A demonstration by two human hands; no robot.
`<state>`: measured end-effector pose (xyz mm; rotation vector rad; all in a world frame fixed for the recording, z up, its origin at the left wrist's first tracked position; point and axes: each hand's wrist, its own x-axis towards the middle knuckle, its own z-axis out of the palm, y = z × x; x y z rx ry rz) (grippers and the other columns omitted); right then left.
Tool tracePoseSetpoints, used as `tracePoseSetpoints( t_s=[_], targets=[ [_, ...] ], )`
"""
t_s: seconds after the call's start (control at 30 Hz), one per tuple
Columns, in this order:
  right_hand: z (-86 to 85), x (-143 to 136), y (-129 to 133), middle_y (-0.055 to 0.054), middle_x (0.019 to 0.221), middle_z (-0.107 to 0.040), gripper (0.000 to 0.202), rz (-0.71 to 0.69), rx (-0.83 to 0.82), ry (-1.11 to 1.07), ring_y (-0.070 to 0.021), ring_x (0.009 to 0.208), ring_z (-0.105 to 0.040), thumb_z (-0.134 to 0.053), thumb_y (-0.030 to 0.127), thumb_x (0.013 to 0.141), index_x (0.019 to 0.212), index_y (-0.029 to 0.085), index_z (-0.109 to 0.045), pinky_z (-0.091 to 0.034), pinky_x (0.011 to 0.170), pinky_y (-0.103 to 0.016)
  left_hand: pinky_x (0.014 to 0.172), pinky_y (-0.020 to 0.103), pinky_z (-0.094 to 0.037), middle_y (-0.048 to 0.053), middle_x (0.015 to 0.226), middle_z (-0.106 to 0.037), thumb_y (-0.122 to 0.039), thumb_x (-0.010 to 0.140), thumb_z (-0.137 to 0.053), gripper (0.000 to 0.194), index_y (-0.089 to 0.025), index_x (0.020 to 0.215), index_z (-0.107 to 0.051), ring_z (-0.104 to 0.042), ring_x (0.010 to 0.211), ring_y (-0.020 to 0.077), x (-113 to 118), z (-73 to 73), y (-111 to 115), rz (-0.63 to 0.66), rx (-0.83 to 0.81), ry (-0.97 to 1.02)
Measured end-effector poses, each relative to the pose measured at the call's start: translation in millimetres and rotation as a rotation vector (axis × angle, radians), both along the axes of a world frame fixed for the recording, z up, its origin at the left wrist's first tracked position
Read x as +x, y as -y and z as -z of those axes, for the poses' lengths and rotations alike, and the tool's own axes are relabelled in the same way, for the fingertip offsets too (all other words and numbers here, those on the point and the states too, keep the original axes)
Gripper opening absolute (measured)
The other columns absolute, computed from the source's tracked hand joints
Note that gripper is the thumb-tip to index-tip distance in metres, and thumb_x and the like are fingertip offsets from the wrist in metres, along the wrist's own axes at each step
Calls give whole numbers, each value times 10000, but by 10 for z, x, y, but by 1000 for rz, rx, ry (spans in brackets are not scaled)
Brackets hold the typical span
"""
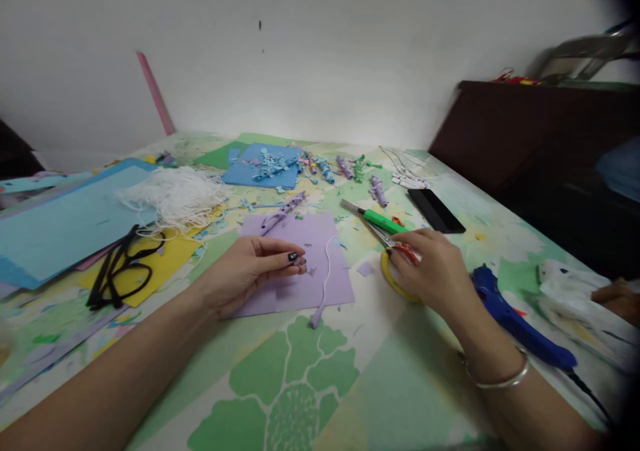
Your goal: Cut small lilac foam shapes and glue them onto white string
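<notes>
Fingers of the left hand pinch a small purple scrap above the lavender sheet. The right hand's curl over the red-handled scissors on the tabletop; whether they grip is unclear.

Glasses left of sheet, scissors right (phone farther right).

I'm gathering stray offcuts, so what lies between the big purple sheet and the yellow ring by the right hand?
A small purple scrap lies on the patterned cover between the purple sheet and the yellow ring, as the head view shows.
</notes>
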<state>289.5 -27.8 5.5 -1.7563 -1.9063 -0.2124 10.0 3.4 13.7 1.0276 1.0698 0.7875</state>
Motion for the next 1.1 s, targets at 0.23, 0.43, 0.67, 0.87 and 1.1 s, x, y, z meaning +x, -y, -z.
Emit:
tracePoseSetpoints(
  t_s=[0.23,0.43,0.67,0.87,1.1],
  targets=[
    [150,-550,159,-34,788,-654,130,-660,-144,-422,-126,694,-595,-575,218,869,960,164,-650,-459,647,-247,900,269,-527,88,997,-757,-177,732,-738,207,-158,938,-739,-705,913,174,155,105,163,216,-50,97],
    [210,-624,166,-49,871,-687,128,-662,-373,-784,-137,775,-621,-553,235,883,954,169,-636,-481,685,-260,859,290,-540,89,1002,-752,-189,716,-763,212,-159,919,-713,-704,903,185,208,106,225,194,-12,45],
    [297,-677,127,-16,753,-641,142,-609,-450,-1047,-120,667,-591,-663,246,771,862,163,-594,-472,614,-249,701,252,-552,76,882,-768,-214,699,-786,242,-154,912,-691,-714,774,173,314,45,338,119,8,2],
    [344,-681,86,24,689,-601,147,-615,-428,-1110,-98,613,-564,-677,205,722,806,179,-559,-447,566,-215,722,225,-545,62,905,-773,-197,673,-808,296,-162,941,-688,-716,793,158,358,74,352,147,66,39],
    [369,-684,92,-8,746,-628,106,-596,-361,-1032,-122,671,-587,-646,229,758,813,178,-570,-468,624,-250,689,227,-543,54,825,-778,-199,663,-809,283,-157,910,-678,-722,774,172,372,79,353,106,103,-6]
  ],
)
